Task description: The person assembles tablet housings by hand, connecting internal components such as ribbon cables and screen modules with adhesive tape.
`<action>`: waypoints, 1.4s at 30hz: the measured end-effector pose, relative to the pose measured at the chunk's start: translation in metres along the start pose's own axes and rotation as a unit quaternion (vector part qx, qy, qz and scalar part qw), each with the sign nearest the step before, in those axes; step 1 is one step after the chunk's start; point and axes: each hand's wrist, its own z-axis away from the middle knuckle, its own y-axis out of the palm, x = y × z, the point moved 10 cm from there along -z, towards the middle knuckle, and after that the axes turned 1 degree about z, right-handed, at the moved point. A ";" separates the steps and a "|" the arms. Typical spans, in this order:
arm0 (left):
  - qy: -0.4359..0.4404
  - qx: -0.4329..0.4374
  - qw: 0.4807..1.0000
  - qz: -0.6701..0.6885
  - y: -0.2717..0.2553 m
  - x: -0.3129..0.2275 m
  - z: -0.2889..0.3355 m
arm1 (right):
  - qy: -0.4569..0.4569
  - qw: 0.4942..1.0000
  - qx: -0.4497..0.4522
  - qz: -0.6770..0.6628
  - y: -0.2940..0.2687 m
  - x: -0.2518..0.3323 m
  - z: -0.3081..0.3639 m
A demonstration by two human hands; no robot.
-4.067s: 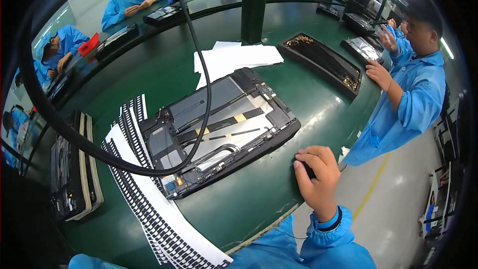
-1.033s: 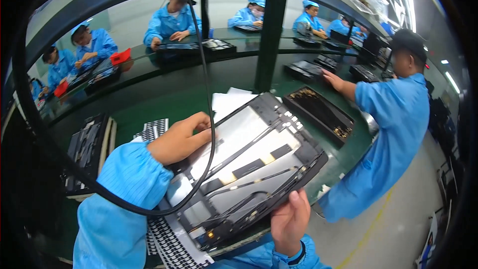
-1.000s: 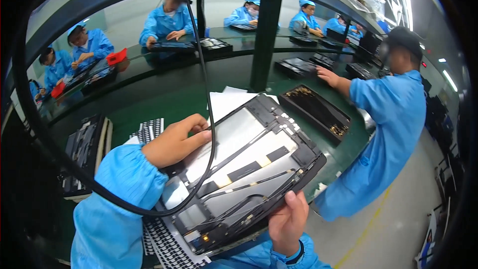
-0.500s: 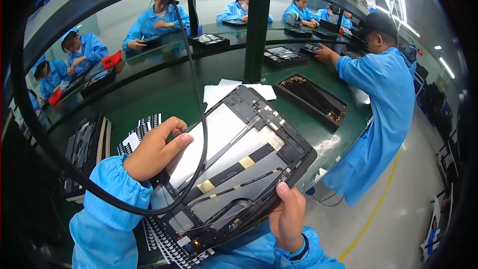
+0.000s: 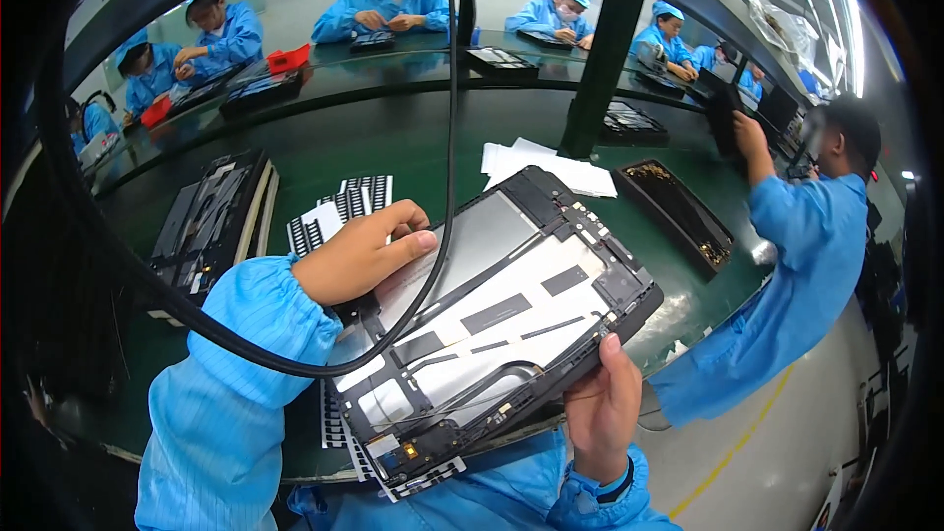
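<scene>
My two hands hold an opened tablet (image 5: pixel 492 310) tilted above the bench, its insides facing up: large silvery batteries, dark flat ribbon cables, small metal contacts and a black frame. My right hand (image 5: pixel 607 398) grips its lower right edge, thumb on top and fingers underneath. At the opposite edge, my left hand (image 5: pixel 364 261) is closed, with bent fingers and the thumb along the rim; its fingertips are partly hidden. A thick black cable (image 5: pixel 451 128) hangs down and loops in front of the tablet and my left wrist. Black-and-white patterned strips (image 5: pixel 356 199) lie behind and beneath my left hand.
Stacked tablet parts (image 5: pixel 211 216) stand at the left. White paper sheets (image 5: pixel 560 172) and a long dark tray (image 5: pixel 678 221) of small gold-coloured pieces lie farther back. A green post (image 5: pixel 608 49) rises from the bench. A co-worker (image 5: pixel 811 197) stands at the right; others sit opposite.
The view has turned left, so the surroundings sit farther right. The tablet tilts differently and its batteries reflect more light. The co-worker at the right now lifts a dark flat panel.
</scene>
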 end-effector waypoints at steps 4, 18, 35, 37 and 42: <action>-0.014 -0.011 1.000 0.019 0.002 0.004 0.010 | -0.049 0.997 -0.052 0.018 0.002 0.006 -0.002; -0.085 0.014 0.968 0.234 0.007 0.028 0.024 | 0.015 0.998 0.068 -0.011 0.061 -0.007 0.022; -0.156 0.028 0.967 0.198 0.017 0.047 0.030 | -0.004 0.998 0.064 0.005 0.061 -0.023 0.031; -0.160 0.026 0.968 0.194 0.017 0.050 0.031 | -0.009 0.998 0.068 -0.008 0.064 -0.020 0.033; -0.154 0.025 0.973 0.173 0.015 0.051 0.032 | -0.048 0.998 0.043 0.003 0.078 -0.009 0.037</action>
